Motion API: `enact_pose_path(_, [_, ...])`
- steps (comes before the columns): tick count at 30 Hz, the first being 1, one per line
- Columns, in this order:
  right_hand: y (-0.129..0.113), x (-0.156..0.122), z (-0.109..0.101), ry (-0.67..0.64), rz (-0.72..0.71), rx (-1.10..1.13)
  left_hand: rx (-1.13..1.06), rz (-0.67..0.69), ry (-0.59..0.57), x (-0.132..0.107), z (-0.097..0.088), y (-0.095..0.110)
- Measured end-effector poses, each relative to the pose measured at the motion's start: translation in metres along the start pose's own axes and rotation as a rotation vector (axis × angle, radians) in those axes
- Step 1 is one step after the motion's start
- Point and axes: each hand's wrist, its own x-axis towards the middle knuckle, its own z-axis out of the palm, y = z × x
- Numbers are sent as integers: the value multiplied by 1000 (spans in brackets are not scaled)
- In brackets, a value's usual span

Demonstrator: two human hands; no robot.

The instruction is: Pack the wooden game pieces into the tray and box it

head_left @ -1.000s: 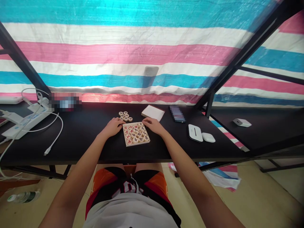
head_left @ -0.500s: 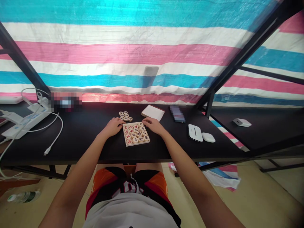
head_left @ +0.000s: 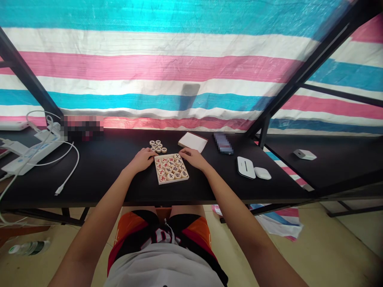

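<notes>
A shallow wooden tray [head_left: 185, 179] full of round wooden chess pieces [head_left: 171, 167] with red and black characters lies on the black table [head_left: 119, 179]. My left hand [head_left: 143, 158] rests against the tray's far left corner, fingers curled toward it. At the far right corner my right hand [head_left: 193, 156] lies with its fingertips touching the rim. A small cluster of loose chess pieces [head_left: 158, 146] sits just behind the tray.
A white box lid [head_left: 193, 141] lies behind my right hand, a blurred phone [head_left: 223, 142] beside it. Two white devices [head_left: 253, 168] are to the right. A power strip with white cables [head_left: 36, 149] fills the left side. A striped tarp hangs behind.
</notes>
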Motion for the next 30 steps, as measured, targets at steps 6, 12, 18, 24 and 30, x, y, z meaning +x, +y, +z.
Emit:
enact_pose_path(6, [-1, 0, 0, 0, 0, 5, -9, 9, 4, 0, 0, 0])
enact_pose_path(12, [-2, -1, 0, 10, -6, -4, -8, 6, 4, 0, 0, 0])
enact_pose_path(18, [-3, -1, 0, 6, -4, -3, -15, 12, 13, 0, 0, 0])
enact_pose_path(24, [0, 0, 0, 5, -3, -5, -9, 13, 7, -1, -1, 1])
enact_pose_path(30, [0, 1, 0, 1, -2, 8, -7, -3, 4, -1, -2, 3])
